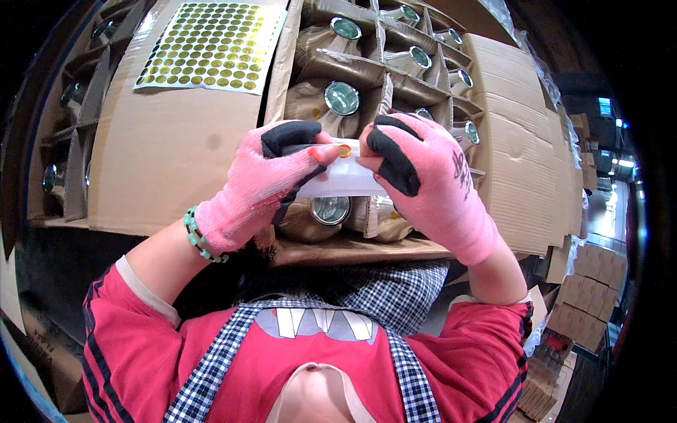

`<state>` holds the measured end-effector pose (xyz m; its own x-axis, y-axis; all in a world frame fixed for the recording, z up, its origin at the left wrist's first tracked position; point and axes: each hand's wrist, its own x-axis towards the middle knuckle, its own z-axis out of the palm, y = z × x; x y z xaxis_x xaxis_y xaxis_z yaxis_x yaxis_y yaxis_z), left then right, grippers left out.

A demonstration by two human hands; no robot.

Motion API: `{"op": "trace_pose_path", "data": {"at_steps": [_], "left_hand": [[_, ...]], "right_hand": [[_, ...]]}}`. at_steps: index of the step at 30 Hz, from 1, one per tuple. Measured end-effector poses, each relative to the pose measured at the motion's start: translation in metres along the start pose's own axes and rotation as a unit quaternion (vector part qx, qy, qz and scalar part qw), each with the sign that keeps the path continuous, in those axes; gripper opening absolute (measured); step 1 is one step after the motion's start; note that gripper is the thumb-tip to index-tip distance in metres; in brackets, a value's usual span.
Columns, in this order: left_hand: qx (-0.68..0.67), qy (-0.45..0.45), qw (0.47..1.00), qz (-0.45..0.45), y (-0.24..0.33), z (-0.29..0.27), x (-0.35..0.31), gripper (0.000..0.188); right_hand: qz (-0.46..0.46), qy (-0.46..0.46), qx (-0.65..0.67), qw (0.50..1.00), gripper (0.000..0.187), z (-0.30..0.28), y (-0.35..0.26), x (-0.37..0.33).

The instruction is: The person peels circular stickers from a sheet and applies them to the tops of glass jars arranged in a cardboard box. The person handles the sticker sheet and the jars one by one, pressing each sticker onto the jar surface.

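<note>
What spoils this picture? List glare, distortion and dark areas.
Head view: white glare at far right, above the stacked cartons; the right cardboard flap bows along its outer edge; picture corners fall black; the held white piece looks pale.

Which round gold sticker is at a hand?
The single gold sticker at the thumb tip of the left hand; the rows of others lie on the sheet, away from it.

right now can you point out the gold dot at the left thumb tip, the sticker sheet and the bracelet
gold dot (pixel 345 151): head view, on its round face
sticker sheet (pixel 206 48): head view, mid-sheet among its gold rounds
bracelet (pixel 194 238): head view, on its beaded outer side
</note>
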<state>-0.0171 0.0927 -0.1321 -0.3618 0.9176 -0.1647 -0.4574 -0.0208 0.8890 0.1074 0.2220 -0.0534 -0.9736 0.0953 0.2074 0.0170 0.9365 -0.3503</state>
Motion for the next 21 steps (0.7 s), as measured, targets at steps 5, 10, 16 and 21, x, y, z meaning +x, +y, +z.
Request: {"op": "trace_pose_path", "data": {"at_steps": [5, 10, 16, 21], "left_hand": [[0.012, 0.015, 0.999, -0.038, 0.001, 0.0, 0.001, 0.019], [0.053, 0.02, 0.997, -0.051, 0.002, 0.0, 0.005, 0.019], [0.051, 0.018, 0.997, -0.055, 0.004, 0.0, 0.003, 0.017], [0.014, 0.011, 0.998, -0.063, 0.002, -0.001, 0.003, 0.018]], "right_hand": [[0.106, 0.105, 0.133, 0.98, 0.017, -0.022, 0.077, 0.024], [0.2, -0.009, -0.066, 0.978, 0.018, -0.011, 0.206, 0.053], [0.243, -0.126, -0.229, 0.934, 0.028, 0.021, 0.231, 0.077], [0.272, -0.133, -0.33, 0.894, 0.025, 0.021, 0.222, 0.081]]}}
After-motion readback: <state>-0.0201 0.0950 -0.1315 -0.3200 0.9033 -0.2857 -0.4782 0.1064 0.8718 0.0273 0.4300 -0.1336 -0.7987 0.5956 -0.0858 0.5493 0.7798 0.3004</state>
